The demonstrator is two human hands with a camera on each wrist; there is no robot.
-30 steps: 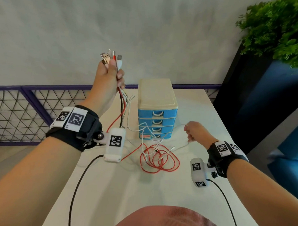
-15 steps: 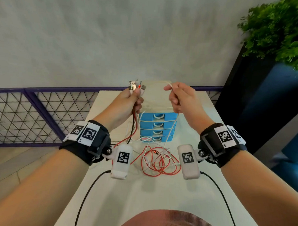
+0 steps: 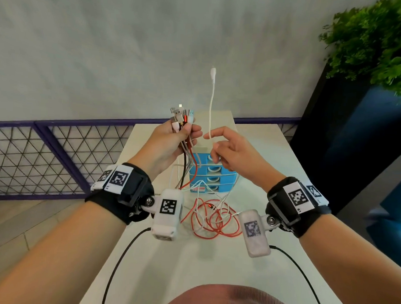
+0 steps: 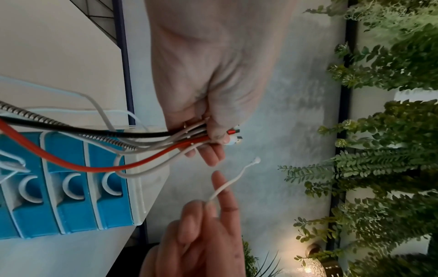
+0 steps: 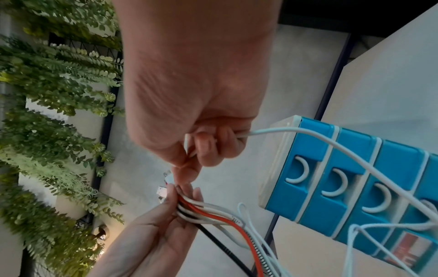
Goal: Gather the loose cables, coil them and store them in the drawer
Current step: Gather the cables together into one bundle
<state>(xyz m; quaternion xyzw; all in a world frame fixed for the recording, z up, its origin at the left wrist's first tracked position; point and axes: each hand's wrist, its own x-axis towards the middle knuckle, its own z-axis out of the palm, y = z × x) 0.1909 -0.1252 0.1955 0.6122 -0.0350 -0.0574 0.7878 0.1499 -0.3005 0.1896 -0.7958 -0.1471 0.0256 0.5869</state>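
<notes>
My left hand [image 3: 186, 134] grips a bundle of cable ends [image 3: 181, 118], white, red, black and braided metal, held upright above the table. Close beside it, my right hand [image 3: 214, 141] pinches a thin white cable [image 3: 211, 102] whose plug end stands straight up. In the left wrist view the bundle [image 4: 166, 138] runs out of the left hand [image 4: 213, 120], and the white cable [image 4: 227, 184] rises from the right fingers [image 4: 208, 221]. Behind the hands stands the blue drawer unit [image 3: 213, 175], its drawers closed. Red and white cable loops [image 3: 215, 220] lie tangled on the white table [image 3: 213, 266].
A purple-framed mesh railing [image 3: 58, 151] runs behind the table on the left. A dark planter with a green plant [image 3: 369, 44] stands at the right. The wrist cameras' black leads [image 3: 123, 251] trail over the near table. The drawer unit [image 5: 355, 178] fills the right wrist view's right side.
My left hand has come down from its raised position with the bundle. My right hand has lifted off the table with the white cable and moved up beside the left hand.
</notes>
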